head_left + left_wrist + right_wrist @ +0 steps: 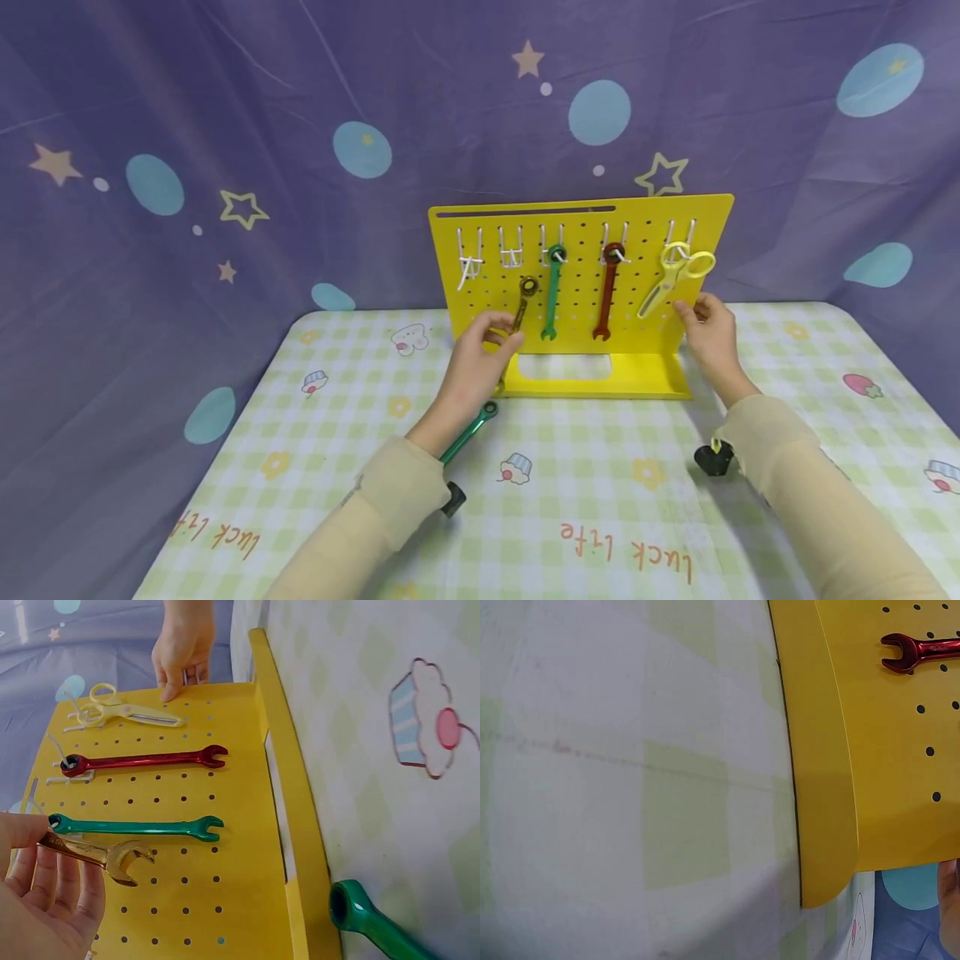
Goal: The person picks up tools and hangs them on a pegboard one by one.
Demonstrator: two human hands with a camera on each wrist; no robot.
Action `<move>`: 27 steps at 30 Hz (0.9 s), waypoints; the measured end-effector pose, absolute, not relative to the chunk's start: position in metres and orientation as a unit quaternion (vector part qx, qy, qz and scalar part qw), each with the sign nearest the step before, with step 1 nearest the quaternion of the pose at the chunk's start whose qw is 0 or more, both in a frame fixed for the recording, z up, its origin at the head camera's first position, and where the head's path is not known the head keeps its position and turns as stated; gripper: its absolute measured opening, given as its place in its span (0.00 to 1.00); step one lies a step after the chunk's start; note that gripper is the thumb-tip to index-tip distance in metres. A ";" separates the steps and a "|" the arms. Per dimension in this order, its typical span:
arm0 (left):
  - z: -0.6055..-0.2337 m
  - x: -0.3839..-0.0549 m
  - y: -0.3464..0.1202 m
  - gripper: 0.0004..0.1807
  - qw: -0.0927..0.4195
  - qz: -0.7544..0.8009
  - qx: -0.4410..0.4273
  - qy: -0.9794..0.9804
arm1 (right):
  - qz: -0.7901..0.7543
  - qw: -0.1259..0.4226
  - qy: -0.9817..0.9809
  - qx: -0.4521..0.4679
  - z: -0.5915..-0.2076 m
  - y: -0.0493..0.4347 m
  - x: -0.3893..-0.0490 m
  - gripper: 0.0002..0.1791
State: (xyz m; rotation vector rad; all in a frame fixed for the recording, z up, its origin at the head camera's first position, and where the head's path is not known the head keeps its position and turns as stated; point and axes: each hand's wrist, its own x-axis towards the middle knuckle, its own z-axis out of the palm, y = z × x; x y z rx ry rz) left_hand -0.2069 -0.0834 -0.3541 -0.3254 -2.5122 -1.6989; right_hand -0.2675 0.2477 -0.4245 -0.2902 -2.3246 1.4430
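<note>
My left hand (pixel 476 358) pinches a gold combination wrench (pixel 522 304) between thumb and fingers, in front of a yellow pegboard (pixel 581 287). Its ring end points up in the head view; the left wrist view shows the open jaw end (pixel 126 862). My right hand (pixel 712 337) grips the board's right edge, thumb on the front face. On the board's hooks hang a green wrench (pixel 553 296), a red wrench (pixel 608 296) and yellow scissors (pixel 666 282). Left of the green wrench, two white hooks, a middle one (pixel 512 257) and a far-left one (pixel 470 267), carry nothing.
Another green wrench (pixel 468 435) lies on the checked tablecloth (pixel 585 483), partly hidden by my left forearm. The board's yellow base (pixel 645 379) stands on the cloth. Behind the table hangs a purple curtain (pixel 465 92) with stars and ovals.
</note>
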 end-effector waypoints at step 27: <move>-0.351 -0.238 -0.074 0.14 0.094 -0.600 -0.077 -0.791 | 0.519 0.201 -0.825 -0.100 -0.426 0.247 -0.269 0.21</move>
